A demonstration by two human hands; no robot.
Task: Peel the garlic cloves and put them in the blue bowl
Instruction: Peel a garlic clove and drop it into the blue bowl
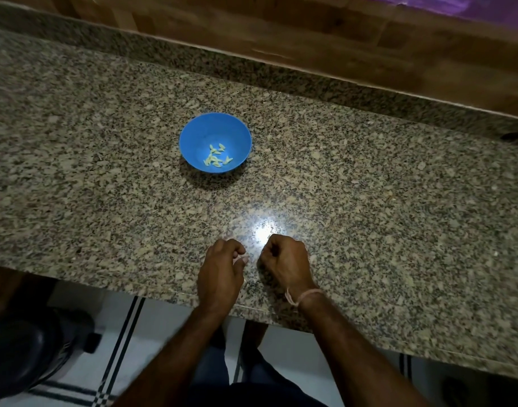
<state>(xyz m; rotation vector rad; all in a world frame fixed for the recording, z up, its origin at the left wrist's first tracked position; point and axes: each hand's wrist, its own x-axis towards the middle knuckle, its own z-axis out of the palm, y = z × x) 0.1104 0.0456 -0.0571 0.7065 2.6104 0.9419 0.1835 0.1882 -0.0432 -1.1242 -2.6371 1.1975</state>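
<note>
With the fingers of the left hand [221,273] and right hand [284,259] curled close at the tabletop's [105,177] front edge, whatever was held not being discernible, a slippery clove could be lost over that edge, well apart from the blue bowl [193,133] containing peeled garlic cloves [216,156].

The blue bowl [193,133] stood upright on the speckled surface [105,177], round and deep, with its mouth open. A small cluster of pale, peeled garlic cloves [217,157] lay loose in its bottom, several of them touching one another.
</note>
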